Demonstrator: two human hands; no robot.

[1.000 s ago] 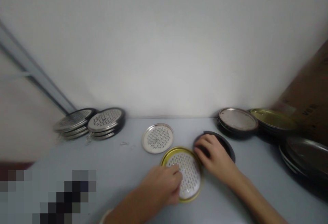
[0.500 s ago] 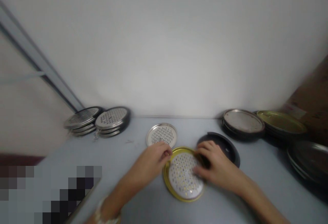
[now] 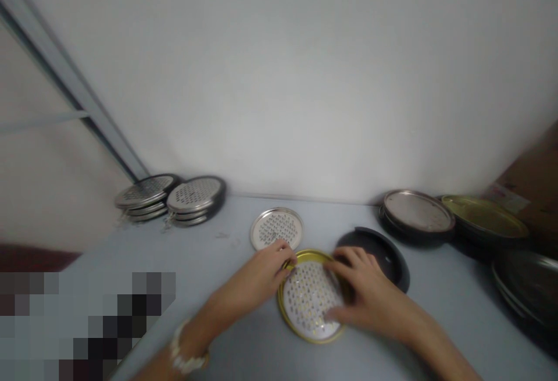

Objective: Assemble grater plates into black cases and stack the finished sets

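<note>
A round perforated metal disc with a gold rim (image 3: pixel 310 305) lies flat on the pale table (image 3: pixel 209 264), directly in front of me. My left hand (image 3: pixel 253 282) grips its upper left rim, and a pale bracelet (image 3: pixel 188 349) circles that wrist. My right hand (image 3: pixel 366 294) lies over the disc's right side, fingers spread on the mesh and rim. Just beyond the disc, a silver-rimmed perforated disc (image 3: pixel 276 228) lies apart from my left fingertips. A dark round lid (image 3: pixel 383 256) lies to the right, partly behind my right hand.
Two stacks of perforated discs (image 3: pixel 146 192) (image 3: pixel 196 195) stand at the back left. Stacks of silver (image 3: pixel 417 211), gold (image 3: pixel 483 216) and dark (image 3: pixel 527 288) lids lie at the right, beside a cardboard box (image 3: pixel 532 195). A wall rises behind the table.
My right hand has moved from the dark lid onto the gold-rimmed disc. My left hand has shifted from the disc's lower left to its upper left rim. The view has tilted slightly.
</note>
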